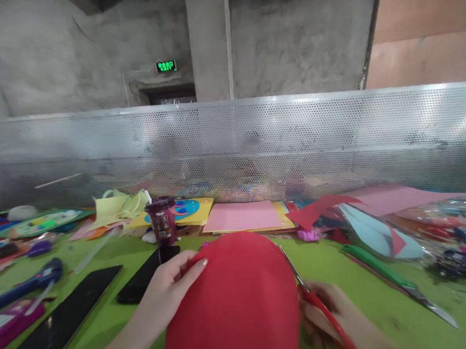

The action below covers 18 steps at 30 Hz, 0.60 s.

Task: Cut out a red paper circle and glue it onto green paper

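A large rounded sheet of red paper (237,304) fills the lower middle of the view, above the green table. My left hand (176,280) pinches its upper left edge, thumb on top and fingers behind. At the right edge, my right hand (326,316) is closed round the red handles of a pair of scissors (323,305). The metal blades point up and left along the paper's upper right edge; whether they are apart is hard to tell.
Two dark phones (73,307) lie at left beside a purple cup (161,221). A green-handled pair of scissors (394,276) rests at right. Pink paper (241,216) and coloured scraps line the back, before a perforated metal panel (235,142). A glue gun (17,292) lies far left.
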{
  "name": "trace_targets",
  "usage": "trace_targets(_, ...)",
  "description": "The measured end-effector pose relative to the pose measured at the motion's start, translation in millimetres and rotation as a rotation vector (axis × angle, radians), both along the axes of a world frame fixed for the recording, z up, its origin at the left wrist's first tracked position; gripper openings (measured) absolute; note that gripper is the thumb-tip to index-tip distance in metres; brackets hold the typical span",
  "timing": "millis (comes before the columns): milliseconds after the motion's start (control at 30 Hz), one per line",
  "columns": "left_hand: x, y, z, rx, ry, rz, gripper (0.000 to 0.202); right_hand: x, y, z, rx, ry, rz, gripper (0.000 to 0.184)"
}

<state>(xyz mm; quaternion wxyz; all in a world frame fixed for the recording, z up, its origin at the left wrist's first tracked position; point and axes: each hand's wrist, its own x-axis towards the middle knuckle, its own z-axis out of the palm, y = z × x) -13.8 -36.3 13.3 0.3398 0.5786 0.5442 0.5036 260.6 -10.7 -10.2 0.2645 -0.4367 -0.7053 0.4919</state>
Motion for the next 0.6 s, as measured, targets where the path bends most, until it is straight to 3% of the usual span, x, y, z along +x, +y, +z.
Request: trace_targets(600,-2.4,-2.3,1.7,0.035,0.081,0.027,0.025,-3.6,-3.0,2.4,0.011,-0.035,-0.061,0.021)
